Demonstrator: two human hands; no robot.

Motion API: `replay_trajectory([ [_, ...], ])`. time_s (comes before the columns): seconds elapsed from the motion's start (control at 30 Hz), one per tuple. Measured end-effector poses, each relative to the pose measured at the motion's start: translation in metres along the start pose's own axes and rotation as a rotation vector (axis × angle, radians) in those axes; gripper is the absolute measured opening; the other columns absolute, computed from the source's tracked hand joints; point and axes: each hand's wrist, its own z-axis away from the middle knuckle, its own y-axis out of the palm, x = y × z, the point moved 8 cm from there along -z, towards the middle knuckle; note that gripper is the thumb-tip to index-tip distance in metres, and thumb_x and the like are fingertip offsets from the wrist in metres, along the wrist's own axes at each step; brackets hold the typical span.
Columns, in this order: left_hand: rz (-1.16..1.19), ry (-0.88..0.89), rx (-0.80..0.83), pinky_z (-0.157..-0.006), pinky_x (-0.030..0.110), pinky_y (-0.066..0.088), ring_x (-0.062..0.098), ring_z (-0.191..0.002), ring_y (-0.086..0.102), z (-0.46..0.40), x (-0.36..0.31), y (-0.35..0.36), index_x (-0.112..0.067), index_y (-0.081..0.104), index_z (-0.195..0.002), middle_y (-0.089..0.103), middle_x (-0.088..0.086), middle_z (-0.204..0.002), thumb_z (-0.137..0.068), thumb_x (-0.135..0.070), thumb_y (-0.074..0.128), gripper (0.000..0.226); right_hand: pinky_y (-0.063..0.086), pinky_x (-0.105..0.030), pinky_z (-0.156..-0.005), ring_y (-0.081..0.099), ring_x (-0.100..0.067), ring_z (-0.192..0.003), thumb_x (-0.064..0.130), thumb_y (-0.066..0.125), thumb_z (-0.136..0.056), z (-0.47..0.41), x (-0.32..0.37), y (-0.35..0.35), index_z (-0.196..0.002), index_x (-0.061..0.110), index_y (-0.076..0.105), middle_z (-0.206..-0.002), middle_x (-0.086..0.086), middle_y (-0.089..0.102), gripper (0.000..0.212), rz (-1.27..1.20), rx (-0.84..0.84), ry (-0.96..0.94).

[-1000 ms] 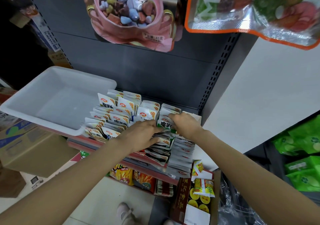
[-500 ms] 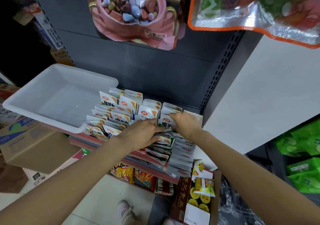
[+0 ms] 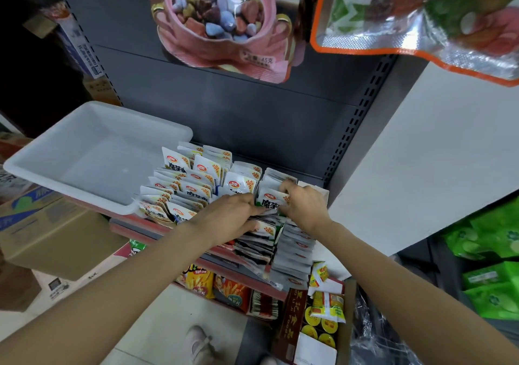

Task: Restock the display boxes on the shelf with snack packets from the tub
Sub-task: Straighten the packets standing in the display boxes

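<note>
Two hands are busy in the middle of this shelf. Far left sits a cardboard box (image 3: 47, 232) on the floor, and above it the white tub (image 3: 92, 154) rests on the shelf edge (image 3: 132, 225), nothing visible inside it. Right beside the tub are the display boxes packed with white snack packets (image 3: 193, 185), standing in rows, some leaning. The left hand (image 3: 230, 218) lies over the front of the rows, fingers stretched forward and touching the bottom edge of one packet (image 3: 272, 200) that stands higher than its neighbours. The right hand (image 3: 304, 206) is on the other side of that same packet, fingers curled round its top right corner, so it's pinched between both hands. Below that, more grey packets (image 3: 292, 255) are stacked flat in the right-hand row. Up top hang a pink candy bag (image 3: 224, 24) and, further right, an orange-edged bag (image 3: 421, 13). Green packs (image 3: 494, 269) sit on the far right
</note>
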Motion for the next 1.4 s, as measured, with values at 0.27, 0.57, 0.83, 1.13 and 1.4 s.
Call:
replay_trajectory([
  [0.27,-0.121,0.038,0.016,-0.099,0.034,0.036,0.017,-0.113,0.049,-0.002,-0.002,0.013,-0.028,0.038,-0.143,0.053,0.001,-0.122,-0.101,-0.032,0.035,0.042,0.052,-0.037,-0.072,0.062,-0.023,-0.084,0.015,0.067,-0.079,-0.004,-0.007,-0.036,-0.098,0.019,0.058,-0.095,-0.004,0.068,0.021,-0.219,-0.103,0.036],
  [0.57,-0.089,-0.122,-0.237,-0.097,0.032,0.037,0.023,-0.115,0.046,0.001,-0.009,-0.01,-0.014,0.038,-0.13,0.046,0.006,-0.125,-0.094,-0.028,0.052,0.041,0.041,-0.03,-0.066,0.055,-0.021,-0.079,0.02,0.05,-0.095,0.003,0.0,-0.022,-0.094,0.018,0.067,-0.088,-0.005,0.063,0.018,-0.21,0.03,-0.021],
  [0.83,0.301,-0.323,-0.127,-0.11,0.03,0.029,0.023,-0.143,0.021,-0.016,-0.01,0.001,-0.008,-0.006,-0.15,0.005,0.012,-0.158,-0.093,0.0,0.049,0.079,0.038,-0.032,-0.073,0.055,-0.029,-0.087,0.011,0.042,-0.099,0.01,0.009,-0.018,-0.091,0.012,0.067,-0.096,-0.011,0.068,0.027,-0.128,0.101,-0.06],
  [1.13,0.158,-0.277,-0.079,-0.113,0.034,0.026,0.021,-0.145,0.014,0.001,-0.002,-0.004,-0.019,0.001,-0.151,0.001,0.002,-0.159,-0.092,-0.028,0.058,0.083,0.042,-0.032,-0.068,0.059,-0.027,-0.094,0.009,0.055,-0.089,0.008,0.008,-0.016,-0.096,0.013,0.067,-0.098,-0.009,0.064,0.015,0.01,-0.029,0.034],
  [1.4,-0.112,-0.369,-0.16,-0.085,0.036,0.048,0.029,-0.109,0.058,0.003,-0.005,-0.008,-0.006,0.033,-0.138,0.056,0.011,-0.126,-0.096,-0.023,0.05,0.048,0.037,0.004,-0.076,0.063,-0.013,-0.098,0.008,0.05,-0.094,0.019,-0.01,-0.031,-0.116,0.01,0.067,-0.113,-0.004,0.068,0.028,-0.439,-0.095,0.104],
])
